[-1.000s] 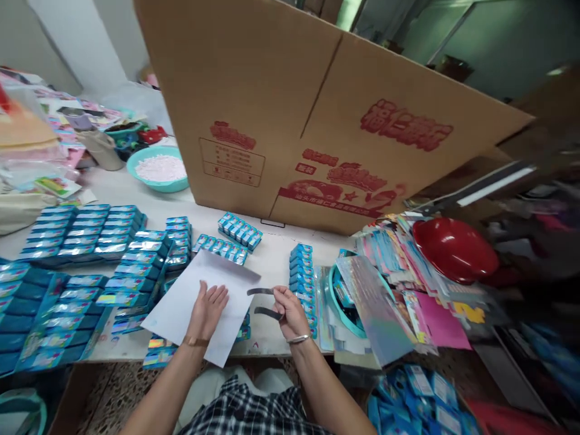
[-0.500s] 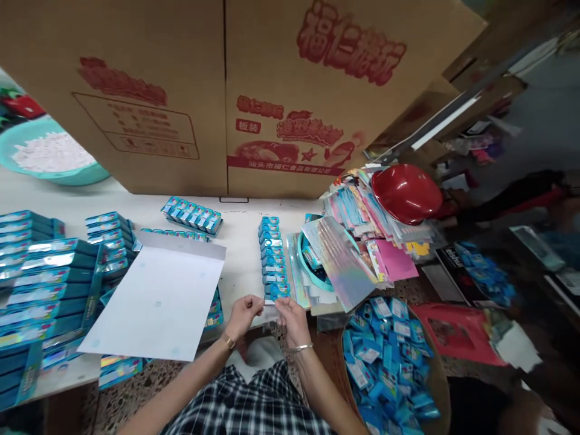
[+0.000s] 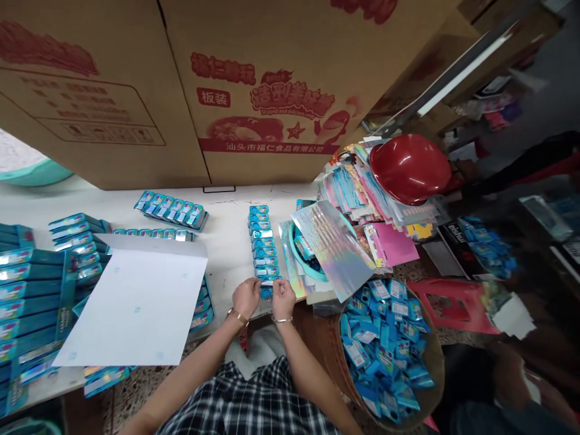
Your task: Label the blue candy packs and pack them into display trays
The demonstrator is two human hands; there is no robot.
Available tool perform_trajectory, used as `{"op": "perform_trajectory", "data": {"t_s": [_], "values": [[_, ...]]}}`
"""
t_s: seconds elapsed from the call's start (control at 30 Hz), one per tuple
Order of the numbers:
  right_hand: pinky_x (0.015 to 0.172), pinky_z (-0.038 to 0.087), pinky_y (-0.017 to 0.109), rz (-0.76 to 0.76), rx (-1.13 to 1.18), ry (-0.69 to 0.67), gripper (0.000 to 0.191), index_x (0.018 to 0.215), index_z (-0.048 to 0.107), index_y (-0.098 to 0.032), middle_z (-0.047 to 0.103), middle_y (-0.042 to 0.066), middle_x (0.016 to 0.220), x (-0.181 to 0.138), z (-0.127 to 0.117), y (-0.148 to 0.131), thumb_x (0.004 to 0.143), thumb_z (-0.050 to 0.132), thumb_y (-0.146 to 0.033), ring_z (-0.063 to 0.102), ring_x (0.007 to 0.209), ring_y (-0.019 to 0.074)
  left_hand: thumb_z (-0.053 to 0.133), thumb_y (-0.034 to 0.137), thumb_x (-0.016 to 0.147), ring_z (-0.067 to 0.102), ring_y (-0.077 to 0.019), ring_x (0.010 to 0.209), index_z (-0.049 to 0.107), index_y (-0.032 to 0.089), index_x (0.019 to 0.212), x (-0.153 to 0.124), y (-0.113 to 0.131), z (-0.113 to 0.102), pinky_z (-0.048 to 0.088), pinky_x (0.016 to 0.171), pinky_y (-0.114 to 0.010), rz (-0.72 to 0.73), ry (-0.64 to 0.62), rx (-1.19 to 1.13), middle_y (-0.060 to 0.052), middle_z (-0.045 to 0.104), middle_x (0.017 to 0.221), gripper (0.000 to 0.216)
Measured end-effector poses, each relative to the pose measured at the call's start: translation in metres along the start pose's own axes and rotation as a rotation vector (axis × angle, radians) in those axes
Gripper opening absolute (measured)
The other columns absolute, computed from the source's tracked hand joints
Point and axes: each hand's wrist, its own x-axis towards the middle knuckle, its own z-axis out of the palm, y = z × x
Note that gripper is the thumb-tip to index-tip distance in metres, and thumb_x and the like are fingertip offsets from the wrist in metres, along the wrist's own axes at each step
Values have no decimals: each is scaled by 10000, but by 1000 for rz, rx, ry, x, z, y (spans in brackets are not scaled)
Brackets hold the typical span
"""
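Observation:
A narrow white strip (image 3: 267, 282) spans the gap between my two hands, above the near end of a row of small blue boxes (image 3: 265, 243). My left hand (image 3: 247, 297) pinches the strip's left end, fingers closed. At its other end, the closed fingers of my right hand (image 3: 283, 297) do the same. The boxes stand in one line running away from me on the white table (image 3: 231, 269). My fingers partly cover the nearest boxes, and whether the strip touches a box I cannot tell.
A white sheet (image 3: 140, 302) lies over blue boxes at left, beside tall stacks of them (image 3: 34, 302). Large cartons (image 3: 267, 163) stand behind. Shiny card (image 3: 335, 248) covers part of a teal bowl (image 3: 296, 241). A round container (image 3: 435, 386) of loose blue boxes and a red bowl (image 3: 410, 169) are at right.
My hands and the strip have moved a little up along the box row, away from me. The camera view has tilted and shifted slightly.

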Motion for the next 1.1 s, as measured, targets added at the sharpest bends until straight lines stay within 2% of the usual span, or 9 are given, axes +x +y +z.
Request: {"op": "perform_trajectory", "data": {"t_s": [0.13, 0.37, 0.6, 0.83, 0.97, 1.1], "values": [[451, 263, 215, -42, -83, 15, 301, 736, 632, -196, 390, -78, 447, 4, 2, 5, 836, 517, -456, 353, 429, 108, 686, 303, 764, 628, -323, 952, 703, 258, 697, 4, -3, 1, 368, 828, -316, 39, -5, 122, -100, 693, 731, 82], [465, 279, 213, -67, -155, 28, 295, 713, 650, -198, 435, -67, 440, 8, 6, 11, 850, 520, -426, 379, 421, 109, 635, 337, 791, 638, -294, 863, 700, 254, 700, 10, -7, 1, 361, 770, -300, 66, -32, 210, -91, 701, 720, 139], [528, 316, 217, -74, -392, 33, 307, 777, 682, -210, 585, -17, 534, 9, 6, 12, 885, 483, -416, 502, 515, 140, 595, 324, 814, 633, -261, 751, 695, 232, 678, 12, -13, 3, 330, 681, -285, 90, -43, 265, -97, 703, 709, 192], [571, 274, 239, -90, -583, 7, 248, 834, 706, -209, 659, 34, 645, 13, 5, 5, 892, 523, -366, 534, 607, 166, 549, 329, 851, 617, -187, 686, 717, 192, 774, 19, -21, 8, 315, 597, -245, 33, -82, 367, -68, 730, 758, 230], [580, 257, 252, -88, -623, 1, 218, 953, 678, -196, 662, 39, 665, 15, 5, 5, 898, 539, -354, 546, 622, 178, 528, 378, 869, 616, -169, 664, 701, 172, 752, 21, -30, 15, 339, 592, -236, 14, -69, 329, -64, 723, 736, 294], [573, 236, 264, -42, -614, -4, 271, 1127, 605, -183, 661, 44, 693, 15, 7, 3, 901, 530, -311, 546, 613, 189, 515, 419, 871, 633, -181, 699, 695, 174, 746, 22, -43, 24, 354, 596, -238, -25, -47, 289, -71, 727, 754, 328]]}}
